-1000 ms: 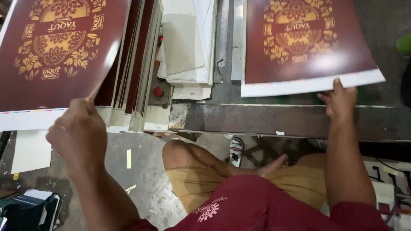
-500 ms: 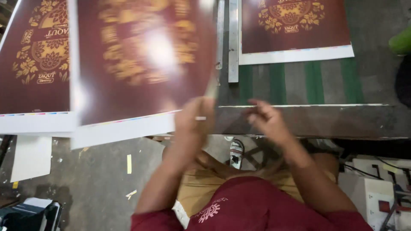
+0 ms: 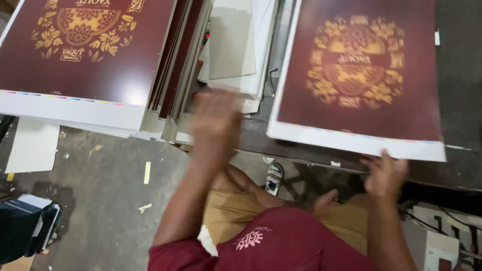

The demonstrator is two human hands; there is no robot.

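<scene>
A maroon printed sheet (image 3: 359, 75) with a gold floral emblem and a white border lies on the dark machine table (image 3: 459, 70) at the right. My right hand (image 3: 384, 173) holds its near edge by the fingertips. To the left sits a tall stack of the same maroon sheets (image 3: 85, 50). My left hand (image 3: 216, 118) is blurred in mid-air between the stack and the table, holding nothing, fingers apart.
Grey and white boards (image 3: 231, 45) lie between the stack and a metal rail (image 3: 278, 50). Below are a concrete floor with paper scraps (image 3: 145, 173), a white sheet (image 3: 32, 148), a dark box (image 3: 25, 228) and my sandalled foot (image 3: 273, 178).
A sheet was lifted off the left stack, carried across and laid on the right table. My left hand has let go and swings back left; my right hand is now at the sheet's near edge.
</scene>
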